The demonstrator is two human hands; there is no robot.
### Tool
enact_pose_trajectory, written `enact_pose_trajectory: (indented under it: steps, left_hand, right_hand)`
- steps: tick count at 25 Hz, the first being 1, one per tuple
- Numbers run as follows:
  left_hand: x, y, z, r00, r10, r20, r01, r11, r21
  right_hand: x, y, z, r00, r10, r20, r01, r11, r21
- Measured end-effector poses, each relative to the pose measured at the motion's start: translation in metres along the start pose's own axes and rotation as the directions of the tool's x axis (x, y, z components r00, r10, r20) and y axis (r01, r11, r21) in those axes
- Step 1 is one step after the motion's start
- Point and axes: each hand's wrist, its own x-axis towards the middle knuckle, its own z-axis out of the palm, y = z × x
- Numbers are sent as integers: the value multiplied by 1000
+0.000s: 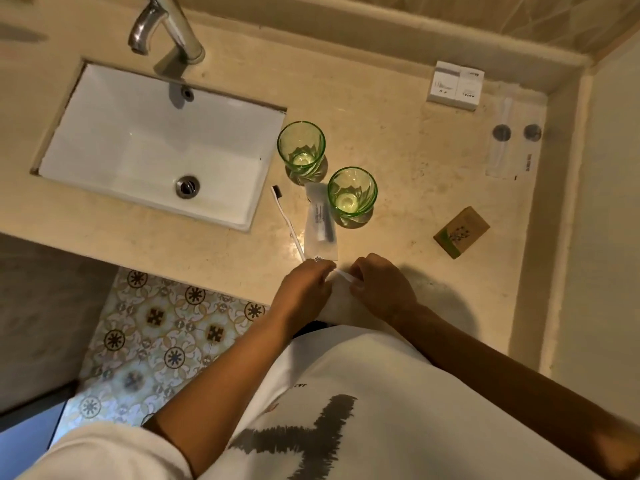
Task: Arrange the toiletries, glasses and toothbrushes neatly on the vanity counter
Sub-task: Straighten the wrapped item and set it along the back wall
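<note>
A: What do you see from up here?

B: I look down at a beige tabletop (398, 140) with a white sink (156, 143) on the left and a metal tap (166, 29) above it.

A: Where are my hands?

B: Both are at the near edge of the tabletop, close together. The left hand (304, 289) and the right hand (381, 289) pinch a thin white wrapper (341, 292) between them. The fingers are curled in tight on it. A thin white stick pokes out between the hands. I cannot tell what it is.

A: And the glasses?

B: Two green glasses stand upright just right of the sink. The far green glass (301, 147) is near the sink corner. The near green glass (352, 194) is just beside it, closer to me.

A: Any toothbrushes?

B: A white toothbrush (287, 220) with a dark head lies flat beside the sink. Next to it lies a wrapped toothbrush pack (320, 220), touching the near green glass.

A: What else?

B: A brown soap box (461, 232) lies tilted on the right. A white box (455, 85) sits by the back wall. A clear packet (514, 133) with two round dark bits lies flat near the right wall.
</note>
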Motion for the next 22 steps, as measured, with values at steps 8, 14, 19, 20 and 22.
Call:
enact_pose_trajectory:
  steps: [8,14,19,20,22]
  left_hand:
    - [9,2,11,1000,5,14,-5,1000,-13]
    - [9,-3,-1,989,-101,-106,87,988,-126]
    - [27,-6,-28,933,-209,-293,148,965,-218]
    - [35,-5,-34,934,-211,-290,149,963,-223]
    - [49,-2,-40,943,-205,-263,146,963,-227]
  right_hand:
    - [-5,0,1,997,-20,-73,24,999,44]
    - [7,-24,-2,977,-92,-191,104,993,55]
    - [52,-56,-5,966,255,-50,-227,922,312]
    - [58,-60,-4,956,290,-47,-258,905,337]
    - [63,-65,-2,940,330,-84,-274,880,388]
